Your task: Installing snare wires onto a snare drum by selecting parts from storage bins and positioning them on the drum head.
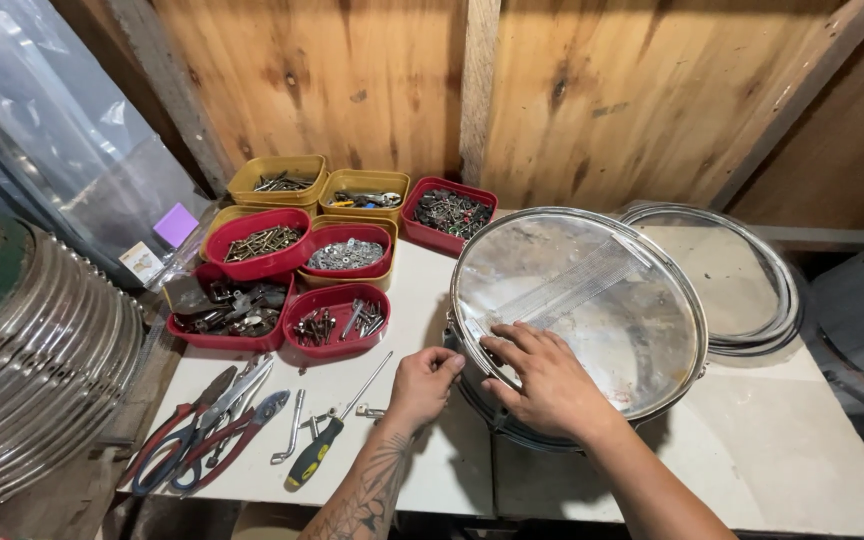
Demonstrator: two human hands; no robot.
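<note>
Snare drum [592, 300] sits mid-bench near the front edge. Right hand [547, 380] lies open, pressed flat on its head to steady it (probably), while left hand [422, 385] pinches something at the rim.

Two bare forearms are seen entering from the lower edge. No sleeves, gloves, rings or watch are worn on the visible parts. The left forearm [372, 495] is marked with a dark line tattoo running toward the wrist. The right forearm [652, 490] is unmarked. Fingernails are kept short.
</note>
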